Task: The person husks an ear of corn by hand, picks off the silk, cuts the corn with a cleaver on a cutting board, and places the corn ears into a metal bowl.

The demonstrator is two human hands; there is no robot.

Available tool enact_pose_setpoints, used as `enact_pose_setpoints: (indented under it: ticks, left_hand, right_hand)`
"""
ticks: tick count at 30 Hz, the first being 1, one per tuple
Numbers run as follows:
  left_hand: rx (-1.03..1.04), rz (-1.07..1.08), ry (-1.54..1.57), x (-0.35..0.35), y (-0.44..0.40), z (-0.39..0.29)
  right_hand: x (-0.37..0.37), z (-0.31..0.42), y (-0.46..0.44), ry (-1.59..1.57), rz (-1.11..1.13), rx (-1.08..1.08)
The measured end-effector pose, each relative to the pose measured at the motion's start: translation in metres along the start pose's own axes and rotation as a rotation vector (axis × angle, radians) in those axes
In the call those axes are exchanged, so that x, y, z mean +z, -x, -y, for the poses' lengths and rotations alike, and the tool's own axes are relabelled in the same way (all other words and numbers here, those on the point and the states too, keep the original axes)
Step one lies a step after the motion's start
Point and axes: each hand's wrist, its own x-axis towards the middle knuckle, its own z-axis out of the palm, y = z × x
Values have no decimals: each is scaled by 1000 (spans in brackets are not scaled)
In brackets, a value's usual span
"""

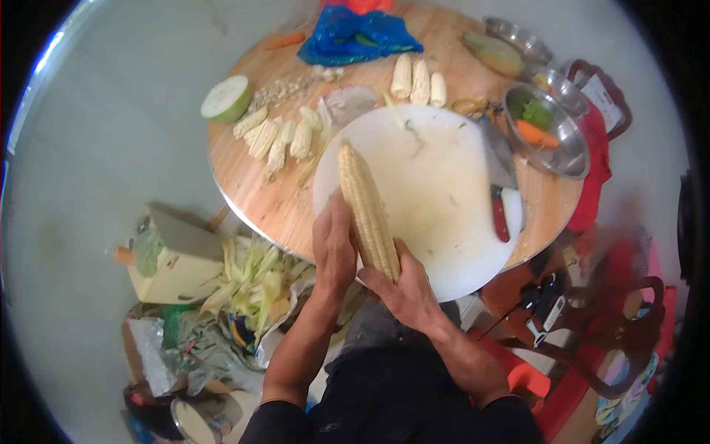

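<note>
A husked ear of corn (366, 207) is held up over the near left part of a round white cutting board (436, 192). My left hand (334, 240) presses along its left side with the fingers together. Around the lower end of the ear, my right hand (405, 290) is closed, thumb on the near side. On the board's right edge lies a knife with a red handle (500, 214), its wide blade pointing away from me. Several pieces of corn (275, 139) lie left of the board, and 3 more corn pieces (419, 80) stand beyond it.
The round wooden table (251, 192) also bears a cut green gourd (228, 98), a blue plastic bag (359, 35) and a metal bowl (571, 140) with a carrot and greens. Corn husks (248, 277) fill a bag at lower left, beside a box (174, 255). A chair (636, 296) stands at right.
</note>
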Motion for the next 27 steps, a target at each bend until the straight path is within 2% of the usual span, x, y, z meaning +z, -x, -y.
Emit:
enact_pose_setpoints:
  ticks: [1, 2, 3, 5, 6, 7, 9, 10, 15, 17, 19, 21, 22, 27]
  left_hand:
    - [112, -35, -147, 5, -2, 5]
    - [220, -76, -299, 9, -2, 8]
    - [236, -67, -289, 9, -3, 9]
    - [148, 75, -665, 3, -5, 7]
    - [320, 74, -701, 7, -6, 9]
    - [337, 83, -690, 8, -6, 11]
    - [208, 64, -537, 1, -7, 12]
    - [73, 90, -291, -1, -8, 11]
    - [-24, 264, -270, 11, -12, 0]
    - [144, 400, -642, 23, -14, -3]
    - [133, 450, -629, 27, -12, -12]
    - [-14, 560, -543, 22, -10, -15]
    - [19, 623, -527, 21, -5, -16]
    - [-66, 630, -386, 1, 2, 14]
  right_hand:
    - [-9, 6, 4, -205, 80, 293]
    - [-17, 5, 9, -380, 83, 302]
    - [-23, 0, 12, -370, 78, 285]
    - [-37, -9, 17, -542, 110, 191]
    - [-43, -8, 20, -533, 101, 174]
    - [-50, -7, 22, -619, 110, 201]
    - [-62, -7, 25, -694, 116, 219]
    - [-67, -9, 26, -726, 122, 228]
    - [-74, -9, 28, -658, 109, 235]
    - [-75, -7, 27, -551, 163, 186]
    - [-81, -8, 28, -591, 177, 210]
    - [-85, -12, 31, -633, 179, 234]
    - [-86, -13, 32, -700, 184, 231]
    - [-93, -14, 34, -807, 216, 255]
